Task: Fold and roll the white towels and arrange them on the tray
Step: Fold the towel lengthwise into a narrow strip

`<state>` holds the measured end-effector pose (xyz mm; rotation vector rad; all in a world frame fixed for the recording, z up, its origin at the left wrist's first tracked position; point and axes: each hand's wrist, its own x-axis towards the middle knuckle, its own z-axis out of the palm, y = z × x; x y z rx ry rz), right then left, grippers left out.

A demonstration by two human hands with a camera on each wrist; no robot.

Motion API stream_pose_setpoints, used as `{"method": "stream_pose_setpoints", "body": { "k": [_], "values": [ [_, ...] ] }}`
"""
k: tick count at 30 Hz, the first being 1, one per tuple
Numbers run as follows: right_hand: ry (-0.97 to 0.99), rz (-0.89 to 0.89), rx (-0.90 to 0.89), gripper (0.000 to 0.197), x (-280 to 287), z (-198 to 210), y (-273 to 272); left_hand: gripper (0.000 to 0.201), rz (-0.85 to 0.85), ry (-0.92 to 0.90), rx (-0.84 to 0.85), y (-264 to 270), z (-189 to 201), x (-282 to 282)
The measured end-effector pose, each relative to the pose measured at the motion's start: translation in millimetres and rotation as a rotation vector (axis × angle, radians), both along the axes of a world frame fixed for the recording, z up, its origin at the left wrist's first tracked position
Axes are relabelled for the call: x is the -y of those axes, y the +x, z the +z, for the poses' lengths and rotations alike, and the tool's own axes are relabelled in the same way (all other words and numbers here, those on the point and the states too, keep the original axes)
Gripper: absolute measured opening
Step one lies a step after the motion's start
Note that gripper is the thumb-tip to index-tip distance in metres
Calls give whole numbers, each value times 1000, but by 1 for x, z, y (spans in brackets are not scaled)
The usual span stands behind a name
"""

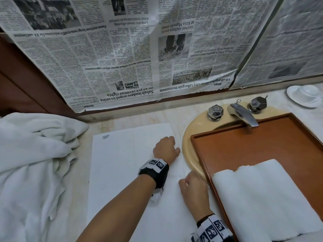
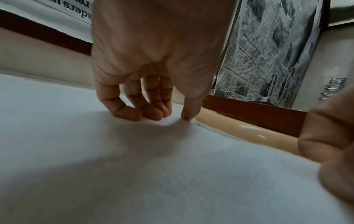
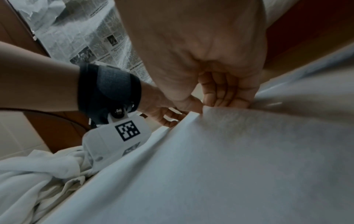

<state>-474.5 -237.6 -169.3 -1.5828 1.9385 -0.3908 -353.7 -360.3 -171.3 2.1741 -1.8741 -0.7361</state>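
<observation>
A white towel (image 1: 125, 172) lies flat on the counter in the head view. My left hand (image 1: 166, 145) is at its right edge, fingers curled down onto the cloth (image 2: 114, 159), thumb at the hem, pinching it (image 2: 172, 116). Just nearer me, my right hand (image 1: 190, 182) pinches the same edge, which is lifted a little between thumb and fingers (image 3: 205, 106). The brown tray (image 1: 262, 140) sits across the sink on the right. Rolled white towels (image 1: 258, 198) lie side by side at its near end.
A loose heap of white towels (image 1: 31, 163) fills the counter's left side. The beige sink rim (image 1: 188, 142), a chrome faucet (image 1: 243, 114) and its two knobs stand behind the tray. A white cup and saucer (image 1: 304, 95) sit far right. Newspaper covers the wall.
</observation>
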Motion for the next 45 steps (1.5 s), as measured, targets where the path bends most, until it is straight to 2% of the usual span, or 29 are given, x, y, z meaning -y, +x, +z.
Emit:
{"method": "stream_pose_setpoints", "body": {
  "k": [7,10,13,19,24,31,36,39,41,43,45],
  "values": [
    [-15,-40,105,10,7,1,-2,6,235,49,-248,6,0,5],
    [-13,-36,124,5,9,0,-4,11,304,27,-363,11,3,4],
    [-43,-48,147,16,8,1,-4,13,326,15,-443,15,8,2],
    [-131,-33,176,16,2,25,10,17,325,4,-523,26,20,-2],
    [-210,63,146,19,-6,50,38,8,356,-15,-721,67,35,-14],
    [-242,291,107,19,-35,88,120,5,461,-116,-905,170,66,-70],
    [-193,415,88,17,-59,84,188,4,559,-148,-918,247,59,-110],
    [-161,492,41,13,-71,69,228,4,636,-123,-849,278,39,-127],
    [-115,526,2,12,-75,54,249,2,684,-105,-740,291,19,-135],
    [-58,539,-29,10,-78,39,262,3,644,-89,-549,297,0,-141],
    [-16,538,-36,11,-82,25,267,8,607,-105,-478,299,-8,-146]
  ]
}}
